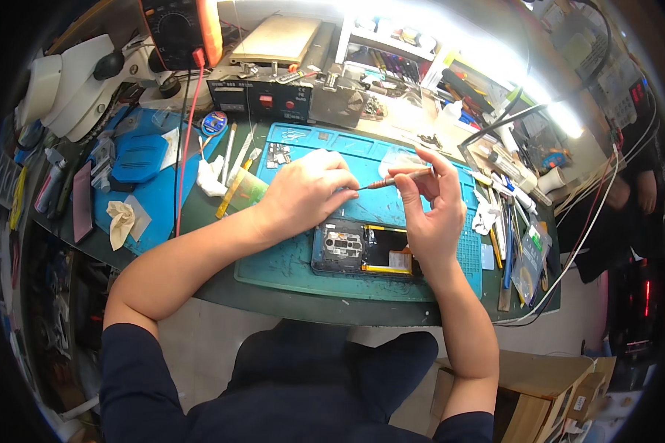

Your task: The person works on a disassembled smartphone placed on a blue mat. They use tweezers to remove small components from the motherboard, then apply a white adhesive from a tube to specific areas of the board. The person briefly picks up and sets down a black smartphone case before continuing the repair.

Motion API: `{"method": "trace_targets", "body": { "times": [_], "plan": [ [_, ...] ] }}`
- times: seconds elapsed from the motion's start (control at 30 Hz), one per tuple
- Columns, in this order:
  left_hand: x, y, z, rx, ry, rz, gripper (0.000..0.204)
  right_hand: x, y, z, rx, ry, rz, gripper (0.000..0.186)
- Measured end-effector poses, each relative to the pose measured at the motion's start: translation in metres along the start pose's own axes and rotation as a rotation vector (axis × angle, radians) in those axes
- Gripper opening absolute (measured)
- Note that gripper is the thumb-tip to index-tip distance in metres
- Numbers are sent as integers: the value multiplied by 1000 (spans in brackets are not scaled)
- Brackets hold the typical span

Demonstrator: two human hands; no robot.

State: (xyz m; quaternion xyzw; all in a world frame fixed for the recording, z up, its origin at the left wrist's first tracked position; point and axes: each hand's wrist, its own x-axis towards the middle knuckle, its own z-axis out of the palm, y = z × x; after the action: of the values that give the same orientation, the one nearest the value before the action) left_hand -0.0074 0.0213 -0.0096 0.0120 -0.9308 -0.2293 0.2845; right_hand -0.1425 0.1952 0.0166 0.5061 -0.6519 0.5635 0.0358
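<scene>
Head view: tool [384, 181] is held by right hand [437, 210], left hand [308, 189] is pinched near its tip (anything in it can't be told), and opened phone [363, 251], probably fragile, is best gripped by its edges.

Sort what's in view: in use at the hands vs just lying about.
Apparently in use:
- slim pointed tool, in the right hand, tip by the left hand's fingertips
- opened phone
- blue mat beneath

Apparently lying about:
- multimeter
- crumpled beige wad
- pink slab
</scene>
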Motion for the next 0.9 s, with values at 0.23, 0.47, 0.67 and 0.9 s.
{"method": "trace_targets", "body": {
  "times": [0.23,0.47,0.67,0.9],
  "plan": [
    [5,-7,2,-16,21,59,14,2,8,1,-42,26,-25,36],
    [3,-6,-4,50,32,49,12,1,9,-3,-3,-27,22,37],
    [1,-5,-6,-49,-8,64,16,1,8,0,-14,-53,-16,39],
    [1,-2,-8,-99,-67,94,15,-1,2,-2,54,-31,-24,40]
  ]
}}
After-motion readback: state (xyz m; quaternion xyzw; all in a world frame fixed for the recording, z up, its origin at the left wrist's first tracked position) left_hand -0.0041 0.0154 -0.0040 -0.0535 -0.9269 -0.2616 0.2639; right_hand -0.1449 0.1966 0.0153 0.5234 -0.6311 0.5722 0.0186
